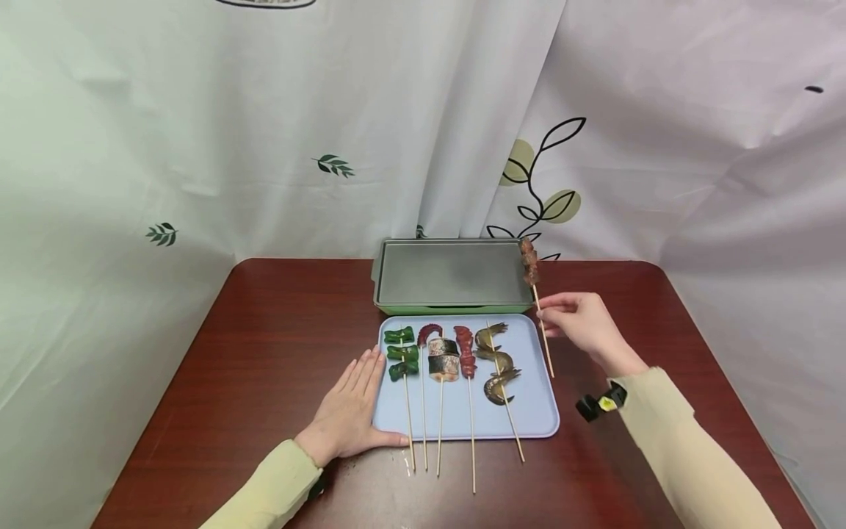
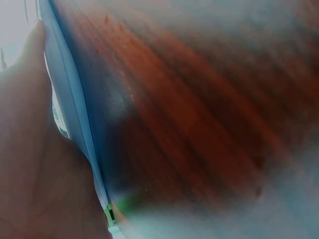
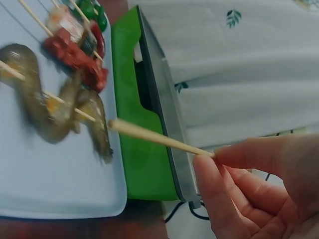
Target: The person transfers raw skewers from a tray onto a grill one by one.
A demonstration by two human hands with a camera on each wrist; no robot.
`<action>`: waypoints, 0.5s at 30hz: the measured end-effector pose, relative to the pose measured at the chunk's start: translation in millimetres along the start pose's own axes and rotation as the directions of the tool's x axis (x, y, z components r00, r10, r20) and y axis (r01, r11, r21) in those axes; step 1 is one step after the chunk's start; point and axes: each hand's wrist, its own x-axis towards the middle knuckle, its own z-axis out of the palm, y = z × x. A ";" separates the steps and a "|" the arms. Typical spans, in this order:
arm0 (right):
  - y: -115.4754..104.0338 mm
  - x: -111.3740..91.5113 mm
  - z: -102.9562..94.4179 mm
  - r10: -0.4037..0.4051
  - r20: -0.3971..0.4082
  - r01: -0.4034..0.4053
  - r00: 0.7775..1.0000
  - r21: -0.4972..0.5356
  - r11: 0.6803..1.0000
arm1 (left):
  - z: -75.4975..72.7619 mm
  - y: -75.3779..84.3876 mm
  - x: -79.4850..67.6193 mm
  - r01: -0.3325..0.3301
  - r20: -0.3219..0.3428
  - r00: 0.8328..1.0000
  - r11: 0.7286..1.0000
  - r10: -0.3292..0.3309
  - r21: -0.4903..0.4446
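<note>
My right hand [image 1: 584, 323] pinches the wooden stick of a brown meat skewer [image 1: 529, 264] between thumb and fingers. The skewer is upright at the tray's right side, its meat overlapping the griddle's right edge in the head view. In the right wrist view, the pinched stick [image 3: 159, 138] points toward the tray. My left hand [image 1: 350, 411] lies with straight fingers along the left edge of the pale blue tray [image 1: 537, 415], thumb at its front corner. On the tray lie green pepper [image 1: 402, 354], tentacle [image 1: 429, 333], fish [image 1: 443, 364], red meat [image 1: 465, 353] and shrimp [image 1: 497, 361] skewers.
A griddle [image 1: 456, 272] with a flat grey plate and green base stands right behind the tray. Dark red-brown tabletop [image 1: 284, 330] surrounds both. White patterned curtain [image 1: 317, 110] hangs along the back and sides. Several stick ends overhang the tray's front edge.
</note>
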 end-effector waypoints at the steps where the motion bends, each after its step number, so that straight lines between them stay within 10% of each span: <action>1: -1.0 7.1 0.5 0.014 0.004 -0.014 1.000 -0.007 1.000 | 0.2 -0.1 0.0 0.001 0.002 1.000 1.000 -0.001 0.001; 15: -1.0 58.3 5.8 0.158 0.048 -0.154 0.986 -0.090 0.984 | 3.3 -1.2 0.3 0.000 0.012 1.000 0.999 -0.001 0.045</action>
